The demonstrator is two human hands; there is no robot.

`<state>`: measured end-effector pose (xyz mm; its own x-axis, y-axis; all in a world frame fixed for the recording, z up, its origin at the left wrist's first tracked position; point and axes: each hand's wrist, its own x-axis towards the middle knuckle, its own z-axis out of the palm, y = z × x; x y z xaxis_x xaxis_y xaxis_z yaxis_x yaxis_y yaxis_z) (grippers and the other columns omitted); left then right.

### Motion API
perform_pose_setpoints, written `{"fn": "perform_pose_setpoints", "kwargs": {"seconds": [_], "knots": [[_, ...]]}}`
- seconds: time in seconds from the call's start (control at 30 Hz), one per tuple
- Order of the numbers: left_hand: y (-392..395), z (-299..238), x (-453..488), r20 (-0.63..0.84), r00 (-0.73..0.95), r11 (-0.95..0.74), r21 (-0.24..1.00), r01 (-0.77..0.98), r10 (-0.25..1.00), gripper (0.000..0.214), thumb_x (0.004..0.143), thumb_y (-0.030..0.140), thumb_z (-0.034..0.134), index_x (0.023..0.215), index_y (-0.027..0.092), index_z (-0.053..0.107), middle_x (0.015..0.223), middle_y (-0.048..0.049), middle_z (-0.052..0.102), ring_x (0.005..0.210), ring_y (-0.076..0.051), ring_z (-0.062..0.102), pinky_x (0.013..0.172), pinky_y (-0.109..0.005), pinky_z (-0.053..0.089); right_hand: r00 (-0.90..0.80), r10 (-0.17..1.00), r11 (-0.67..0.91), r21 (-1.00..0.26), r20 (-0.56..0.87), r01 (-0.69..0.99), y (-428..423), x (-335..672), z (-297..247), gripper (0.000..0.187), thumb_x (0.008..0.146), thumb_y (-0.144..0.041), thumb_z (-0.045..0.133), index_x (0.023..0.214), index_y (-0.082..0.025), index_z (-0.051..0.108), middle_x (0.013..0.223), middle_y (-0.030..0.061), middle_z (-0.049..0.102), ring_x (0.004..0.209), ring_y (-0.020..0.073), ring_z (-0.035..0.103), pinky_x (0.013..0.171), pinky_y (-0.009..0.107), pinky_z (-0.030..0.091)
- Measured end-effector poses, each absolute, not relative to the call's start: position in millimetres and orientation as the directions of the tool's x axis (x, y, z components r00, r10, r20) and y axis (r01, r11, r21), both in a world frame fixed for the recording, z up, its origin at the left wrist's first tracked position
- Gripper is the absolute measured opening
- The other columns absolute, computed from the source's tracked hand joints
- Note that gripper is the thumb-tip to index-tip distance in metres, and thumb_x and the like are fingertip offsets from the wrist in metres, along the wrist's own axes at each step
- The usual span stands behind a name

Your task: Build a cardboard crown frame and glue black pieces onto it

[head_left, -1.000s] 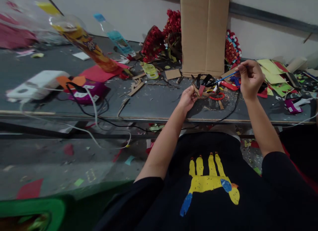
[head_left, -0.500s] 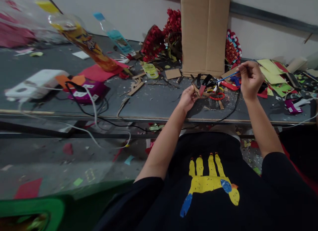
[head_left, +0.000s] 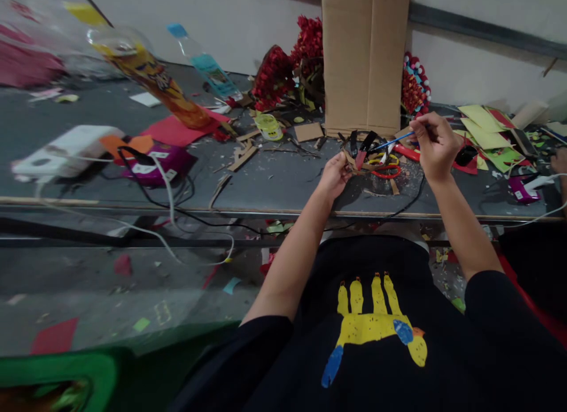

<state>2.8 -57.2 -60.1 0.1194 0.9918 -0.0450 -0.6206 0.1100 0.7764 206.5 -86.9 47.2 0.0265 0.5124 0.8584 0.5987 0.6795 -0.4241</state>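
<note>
My left hand (head_left: pixel 335 174) is closed on a strip of brown cardboard (head_left: pixel 351 162) with black and dark red pieces on it. Between the fingertips of my right hand (head_left: pixel 436 143) is a thin blue paintbrush (head_left: pixel 398 140). It slants down to the left, and its tip is over the black pieces (head_left: pixel 367 142) by my left hand; whether they touch, I cannot tell. Red and yellow loops (head_left: pixel 386 168), which look like scissor handles, lie just right of the strip. A red object (head_left: pixel 406 152) lies partly behind the brush.
A tall cardboard panel (head_left: pixel 367 63) stands behind my hands. Left of it are a small yellow tub (head_left: pixel 268 127), two bottles, and a white power strip (head_left: pixel 66 152) with cables. Coloured paper (head_left: pixel 485 131) lies to the right. Another person's hand (head_left: pixel 560 164) shows at the right edge.
My right hand has shifted left with the paintbrush, bringing its tip further over the black pieces. My left hand stays in place. Another person's hand has appeared at the right edge.
</note>
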Motion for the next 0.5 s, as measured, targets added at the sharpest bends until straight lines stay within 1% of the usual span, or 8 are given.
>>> {"fn": "perform_pose_setpoints", "kwargs": {"seconds": [0.13, 0.23, 0.37, 0.5], "knots": [[-56.2, -61.4, 2.4, -0.039, 0.123, 0.108, 0.769, -0.63, 0.992, 0.027, 0.076, 0.034, 0.07, 0.068, 0.016, 0.051, 0.053, 0.0059, 0.052, 0.04, -0.002, 0.04, 0.036, -0.014, 0.026, 0.024, 0.463, 0.678, -0.371, 0.886, 0.634, -86.0, 213.8, 50.4, 0.025, 0.087, -0.046, 0.053, 0.088, -0.023, 0.06, 0.071, -0.0048, 0.065, 0.06, 0.009, 0.066, 0.058, 0.023, 0.057], [-55.2, -63.3, 2.2, -0.029, 0.126, 0.103, 0.768, -0.633, 0.992, 0.027, 0.076, 0.034, 0.07, 0.068, 0.016, 0.052, 0.053, 0.0058, 0.052, 0.04, -0.003, 0.04, 0.037, -0.014, 0.027, 0.043, 0.441, 0.703, -0.376, 0.896, 0.604, -85.3, 217.3, 51.8, 0.023, 0.087, -0.044, 0.054, 0.089, -0.022, 0.06, 0.072, -0.006, 0.064, 0.061, 0.009, 0.066, 0.058, 0.023, 0.057], [-55.1, -63.8, 2.0, -0.016, 0.124, 0.091, 0.779, -0.62, 0.992, 0.028, 0.075, 0.036, 0.07, 0.069, 0.016, 0.051, 0.052, 0.006, 0.05, 0.039, -0.002, 0.038, 0.036, -0.014, 0.024, 0.061, 0.463, 0.714, -0.413, 0.884, 0.565, -87.1, 214.6, 50.5, 0.023, 0.088, -0.044, 0.052, 0.091, -0.023, 0.059, 0.074, -0.006, 0.064, 0.063, 0.0088, 0.066, 0.06, 0.023, 0.056], [-56.1, -62.7, 2.2, -0.02, 0.127, 0.094, 0.791, -0.604, 0.992, 0.03, 0.075, 0.038, 0.07, 0.068, 0.016, 0.05, 0.053, 0.0057, 0.05, 0.038, -0.002, 0.037, 0.035, -0.015, 0.021, 0.028, 0.474, 0.734, -0.413, 0.88, 0.54, -88.4, 207.7, 46.9, 0.021, 0.088, -0.042, 0.053, 0.091, -0.023, 0.059, 0.074, -0.0057, 0.063, 0.063, 0.0092, 0.065, 0.061, 0.024, 0.056]]}}
